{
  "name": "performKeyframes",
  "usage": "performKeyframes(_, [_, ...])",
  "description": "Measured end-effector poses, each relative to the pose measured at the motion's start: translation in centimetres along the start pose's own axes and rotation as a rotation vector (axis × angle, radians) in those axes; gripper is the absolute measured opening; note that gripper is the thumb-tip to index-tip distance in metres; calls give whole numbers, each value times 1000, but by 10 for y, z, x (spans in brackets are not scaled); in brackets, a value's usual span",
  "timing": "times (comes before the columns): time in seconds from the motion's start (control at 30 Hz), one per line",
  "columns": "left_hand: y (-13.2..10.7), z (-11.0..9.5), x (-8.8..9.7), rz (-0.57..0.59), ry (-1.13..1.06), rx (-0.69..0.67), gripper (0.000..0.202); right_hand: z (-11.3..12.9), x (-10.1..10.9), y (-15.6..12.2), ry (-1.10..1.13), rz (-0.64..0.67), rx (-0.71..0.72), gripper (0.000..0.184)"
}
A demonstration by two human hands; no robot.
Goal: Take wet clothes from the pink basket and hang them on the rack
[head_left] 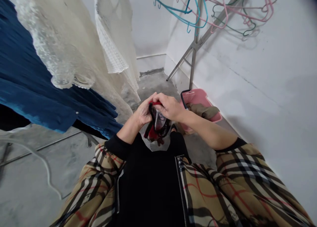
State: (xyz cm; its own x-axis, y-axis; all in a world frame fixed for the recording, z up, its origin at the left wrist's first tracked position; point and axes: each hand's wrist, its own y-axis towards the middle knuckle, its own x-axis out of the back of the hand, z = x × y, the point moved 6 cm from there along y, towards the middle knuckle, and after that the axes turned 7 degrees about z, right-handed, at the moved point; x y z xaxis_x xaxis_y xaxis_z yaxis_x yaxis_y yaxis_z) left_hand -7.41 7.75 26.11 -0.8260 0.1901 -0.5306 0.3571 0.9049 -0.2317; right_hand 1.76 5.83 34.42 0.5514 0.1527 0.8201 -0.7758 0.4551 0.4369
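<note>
My left hand (pixel 145 110) and my right hand (pixel 170 106) are close together in front of my body. Both are closed on the upper edge of a dark piece of clothing (pixel 159 121) with red parts and a black border. Its middle looks sheer or shiny grey, and it hangs down bunched between my hands, so its exact kind is hard to make out. Right of my hands, a pink plastic basket (pixel 216 116) on the floor contains an olive-brown cloth (pixel 204 110).
White lacy garments (pixel 71 38) and a blue garment (pixel 49 85) hang at the left. A metal stand (pixel 194 58) leans by the right wall, with blue hangers (pixel 182 17), pink hangers (pixel 268 5) and green hangers around it. A pale hose-like tube (pixel 47 167) is at lower left.
</note>
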Motion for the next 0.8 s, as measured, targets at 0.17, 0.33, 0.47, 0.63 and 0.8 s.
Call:
performKeyframes(0.17, [-14, 8, -12, 162, 112, -45, 53, -18, 27, -5, 64, -258, -304, 15])
performKeyframes(0.33, [-13, 21, -3, 187, 593, -195, 36, -34, 47, -13, 127, -502, -345, 23])
performKeyframes(0.47, [-5, 20, 35, -192, 1035, -245, 24, -44, 66, -22, 164, -634, -349, 31])
performKeyframes(0.63, [-12, -11, 74, -459, 1148, -308, 31, -46, 96, -36, 174, -703, -327, 31])
performKeyframes(0.8, [-28, -53, 95, -604, 791, -382, 41, -56, 106, -52, 43, -515, -386, 23])
